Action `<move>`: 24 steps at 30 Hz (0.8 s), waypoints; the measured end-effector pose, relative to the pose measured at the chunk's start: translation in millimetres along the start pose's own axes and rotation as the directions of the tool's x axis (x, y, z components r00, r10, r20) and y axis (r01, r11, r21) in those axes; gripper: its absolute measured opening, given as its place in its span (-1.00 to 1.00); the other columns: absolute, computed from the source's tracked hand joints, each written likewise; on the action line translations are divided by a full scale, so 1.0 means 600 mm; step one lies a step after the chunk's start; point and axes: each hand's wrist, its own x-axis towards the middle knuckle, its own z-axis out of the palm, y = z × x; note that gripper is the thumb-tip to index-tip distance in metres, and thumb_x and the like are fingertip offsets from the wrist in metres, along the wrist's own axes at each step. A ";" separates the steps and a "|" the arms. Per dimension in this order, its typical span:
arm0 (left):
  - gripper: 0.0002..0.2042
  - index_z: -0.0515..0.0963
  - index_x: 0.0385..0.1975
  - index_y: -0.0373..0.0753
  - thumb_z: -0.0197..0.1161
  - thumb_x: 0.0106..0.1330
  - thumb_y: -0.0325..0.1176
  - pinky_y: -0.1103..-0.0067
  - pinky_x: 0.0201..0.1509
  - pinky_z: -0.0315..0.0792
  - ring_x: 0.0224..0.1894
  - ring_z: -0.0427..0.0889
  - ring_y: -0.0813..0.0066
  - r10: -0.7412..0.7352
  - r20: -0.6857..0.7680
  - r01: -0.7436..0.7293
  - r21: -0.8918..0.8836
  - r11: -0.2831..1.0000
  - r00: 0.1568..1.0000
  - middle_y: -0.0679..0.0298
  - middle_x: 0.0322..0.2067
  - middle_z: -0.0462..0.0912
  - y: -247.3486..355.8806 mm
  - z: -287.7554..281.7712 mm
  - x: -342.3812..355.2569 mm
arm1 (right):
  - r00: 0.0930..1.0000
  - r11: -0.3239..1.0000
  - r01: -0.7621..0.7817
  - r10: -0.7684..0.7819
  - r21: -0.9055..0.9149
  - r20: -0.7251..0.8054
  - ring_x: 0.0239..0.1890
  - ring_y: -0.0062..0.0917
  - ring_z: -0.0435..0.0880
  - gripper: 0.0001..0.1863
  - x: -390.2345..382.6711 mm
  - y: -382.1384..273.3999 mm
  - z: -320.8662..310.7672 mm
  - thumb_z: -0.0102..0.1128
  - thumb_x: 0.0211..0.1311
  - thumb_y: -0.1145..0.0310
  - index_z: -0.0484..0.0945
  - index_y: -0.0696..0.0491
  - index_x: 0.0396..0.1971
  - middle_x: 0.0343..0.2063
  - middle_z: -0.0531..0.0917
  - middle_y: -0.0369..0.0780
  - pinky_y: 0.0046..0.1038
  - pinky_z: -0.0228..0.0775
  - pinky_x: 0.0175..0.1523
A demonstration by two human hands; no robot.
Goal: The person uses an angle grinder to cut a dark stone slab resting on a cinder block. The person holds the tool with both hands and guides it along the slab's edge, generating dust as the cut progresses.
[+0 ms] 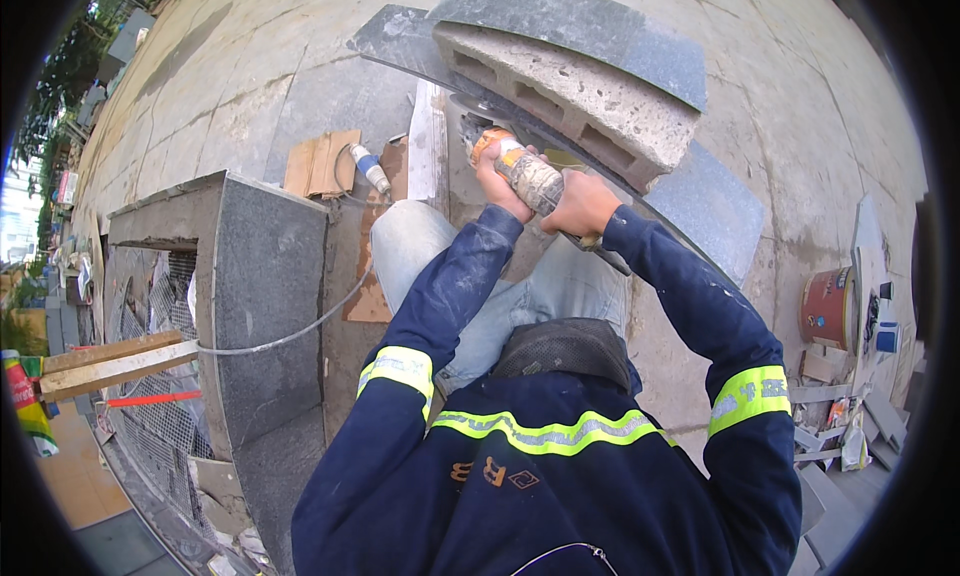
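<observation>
Both of my hands are closed on an angle grinder (533, 179), dusty and orange-white, held at a slant above my knees. My left hand (499, 184) grips it near the head, and my right hand (583, 205) wraps the rear of its body. The grinder's head lies close to the near edge of a grey stone slab (705, 208); whether its disc touches the slab I cannot make out. On that slab rests a hollow concrete block (570, 91), with another grey slab (560, 18) on top of it.
Left of my knees, a white and blue plug connector (371, 168) lies by a cardboard piece (318, 164). A grey cable (285, 344) runs across a stone-clad box (268, 276) with wooden battens (120, 364). A red-brown bucket (828, 308) and stone offcuts stand at the right.
</observation>
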 end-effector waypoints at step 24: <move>-0.53 0.30 -0.16 -0.19 0.17 0.06 0.01 0.23 -0.21 0.50 -0.32 0.52 0.14 -0.018 0.017 0.018 -0.013 1.000 1.000 0.15 -0.36 0.47 -0.050 -0.002 -0.049 | 0.999 0.999 -0.026 0.027 0.024 -0.041 -0.26 -0.09 0.65 -0.32 -0.072 0.022 0.004 0.43 -0.39 0.10 0.47 0.30 -0.27 -0.36 0.63 0.08 -0.31 0.51 -0.10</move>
